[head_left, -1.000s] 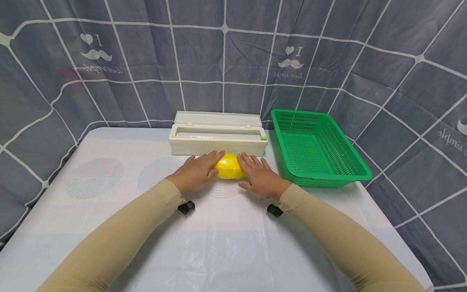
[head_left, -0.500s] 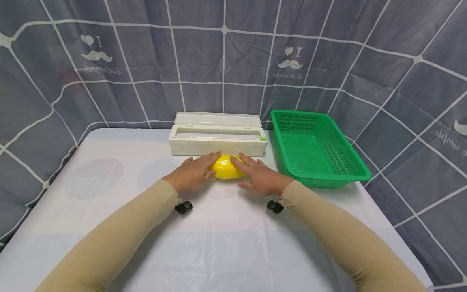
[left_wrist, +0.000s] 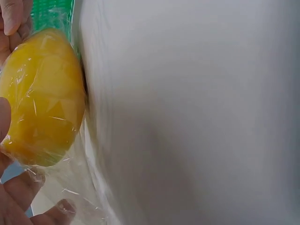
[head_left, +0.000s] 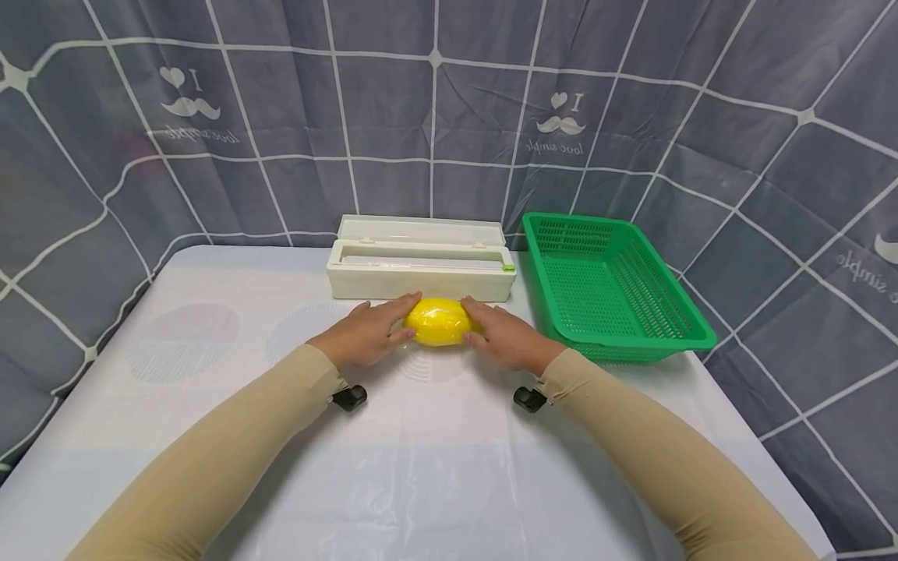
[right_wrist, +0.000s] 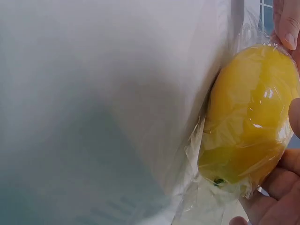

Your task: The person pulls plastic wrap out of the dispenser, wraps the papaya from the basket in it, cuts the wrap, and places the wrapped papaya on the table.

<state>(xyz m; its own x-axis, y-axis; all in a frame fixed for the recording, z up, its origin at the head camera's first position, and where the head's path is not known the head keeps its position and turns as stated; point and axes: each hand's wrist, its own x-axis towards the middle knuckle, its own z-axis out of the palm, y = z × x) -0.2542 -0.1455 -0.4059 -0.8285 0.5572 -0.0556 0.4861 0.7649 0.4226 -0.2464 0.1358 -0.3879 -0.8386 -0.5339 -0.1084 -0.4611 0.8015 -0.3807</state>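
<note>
A yellow oval fruit (head_left: 439, 322) in clear film lies between the two hands. My left hand (head_left: 363, 333) touches its left end, thumb at the near side and fingers extended toward the far side. At the other end, my right hand (head_left: 510, 341) touches it in much the same way. Loose film spreads beside the fruit (left_wrist: 44, 98) near the left fingers (left_wrist: 23, 197) in the left wrist view. In the right wrist view, crinkled film covers the fruit (right_wrist: 248, 112), whose dark stem spot shows near the right hand (right_wrist: 281, 197).
Just behind the fruit stands a white wrap box (head_left: 421, 282), its lid raised and a roll inside. A green perforated basket (head_left: 606, 296) is to the right on the white-covered table (head_left: 421, 483). A grey checked curtain (head_left: 379, 109) hangs around the back and sides.
The right fingers have moved off the top of the fruit to its right end. My left hand has shifted slightly left, and more of the fruit shows between the hands.
</note>
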